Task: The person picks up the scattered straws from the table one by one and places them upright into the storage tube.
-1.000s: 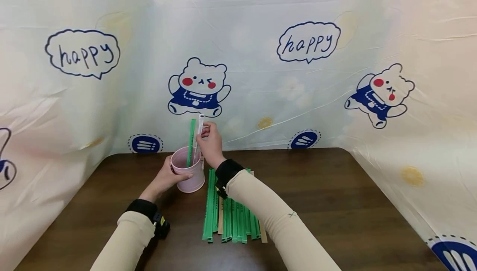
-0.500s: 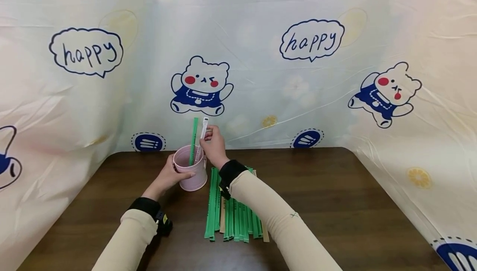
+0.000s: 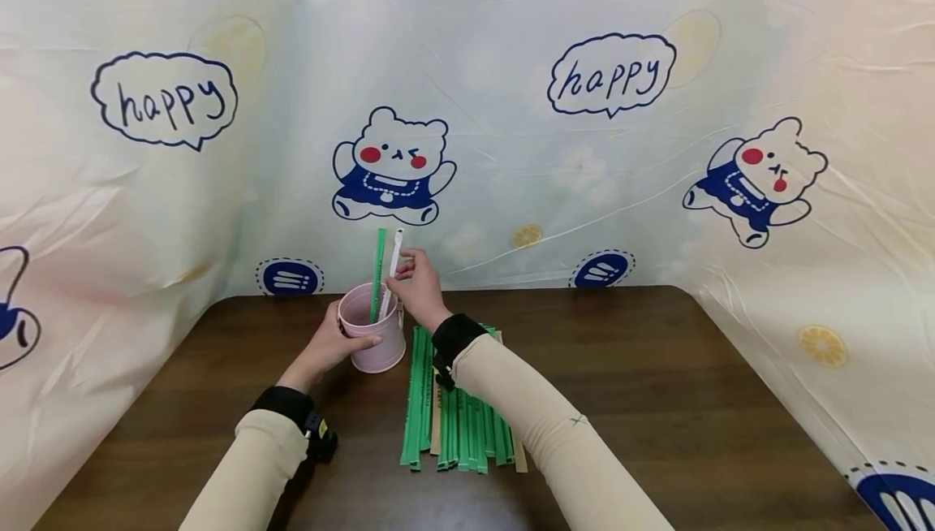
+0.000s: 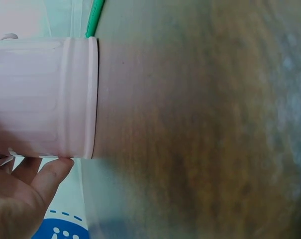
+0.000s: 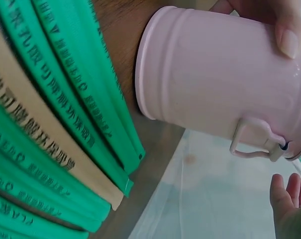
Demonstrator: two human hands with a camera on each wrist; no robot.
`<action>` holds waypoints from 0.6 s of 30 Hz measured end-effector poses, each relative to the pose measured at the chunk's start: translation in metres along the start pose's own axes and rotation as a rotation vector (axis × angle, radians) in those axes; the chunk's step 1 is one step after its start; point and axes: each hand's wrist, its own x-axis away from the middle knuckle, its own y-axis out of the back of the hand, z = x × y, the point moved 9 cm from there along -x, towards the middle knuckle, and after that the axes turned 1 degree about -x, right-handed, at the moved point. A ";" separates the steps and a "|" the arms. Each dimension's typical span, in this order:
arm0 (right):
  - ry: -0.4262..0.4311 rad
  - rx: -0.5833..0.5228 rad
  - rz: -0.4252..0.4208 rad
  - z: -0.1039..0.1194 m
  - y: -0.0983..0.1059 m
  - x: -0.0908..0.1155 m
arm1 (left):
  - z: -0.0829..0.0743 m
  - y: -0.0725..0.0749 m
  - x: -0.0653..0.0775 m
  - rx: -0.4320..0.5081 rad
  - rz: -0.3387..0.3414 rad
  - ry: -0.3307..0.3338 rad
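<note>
My left hand (image 3: 332, 346) holds the pink metal pail (image 3: 378, 352) from its left side, the thumb lying across the front of it. The pail stands upright on the table; a small side handle (image 5: 252, 139) shows in the right wrist view. A green wrapped straw (image 3: 377, 271) leans inside. Beside it a white wrapped straw (image 3: 393, 267) stands with its lower end in the pail. My right hand (image 3: 420, 283) pinches this white straw above the rim. In the right wrist view, only part of that hand's fingers (image 5: 284, 194) shows at the lower right edge.
Several green wrapped straws (image 3: 460, 433), with some tan ones (image 5: 41, 124) among them, lie side by side on the dark wooden table (image 3: 621, 401), right of the pail and under my right forearm. A printed curtain (image 3: 497, 109) hangs behind the table's far edge.
The white straw has sunk slightly lower in the pail, my right hand coming down with it. The head view has shifted a little. My left hand keeps its hold on the pail.
</note>
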 end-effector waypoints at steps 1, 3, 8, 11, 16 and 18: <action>-0.005 0.002 0.006 0.000 0.001 0.000 | 0.000 0.000 0.000 0.003 0.001 -0.003; -0.011 0.012 0.010 -0.001 0.005 0.000 | -0.001 0.000 0.000 0.003 0.000 -0.009; -0.007 0.047 0.011 -0.001 0.021 -0.004 | -0.002 0.000 -0.004 0.011 -0.007 -0.012; -0.013 0.070 0.011 -0.004 0.031 -0.005 | 0.000 -0.001 -0.005 0.017 -0.003 -0.006; -0.034 0.088 -0.002 -0.011 0.049 -0.006 | 0.003 -0.001 -0.004 0.021 0.000 -0.003; -0.043 0.096 -0.008 -0.014 0.057 -0.007 | 0.004 -0.001 -0.004 0.014 0.002 -0.003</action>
